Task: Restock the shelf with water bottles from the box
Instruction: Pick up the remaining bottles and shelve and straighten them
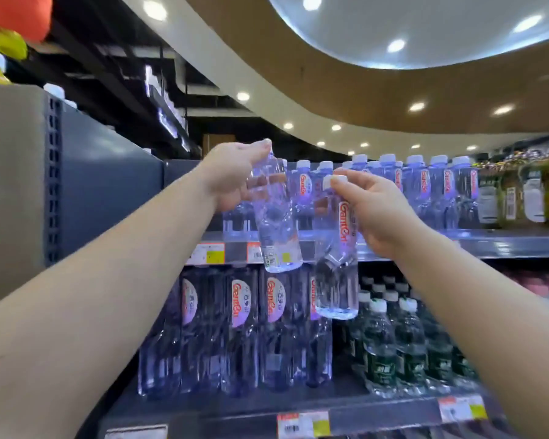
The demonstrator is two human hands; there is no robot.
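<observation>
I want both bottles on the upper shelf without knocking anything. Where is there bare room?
Bare shelf shows at the front edge, ahead of the standing water bottles. Its left end, beside the grey panel, looks sparse behind the left hand. Rightwards it is crowded, up to the dark bottles.

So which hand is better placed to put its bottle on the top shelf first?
Probably the left. The left hand holds its bottle higher, its base near the top shelf edge, before the gap left of the row. The right hand bottle hangs lower, below that edge.
</observation>
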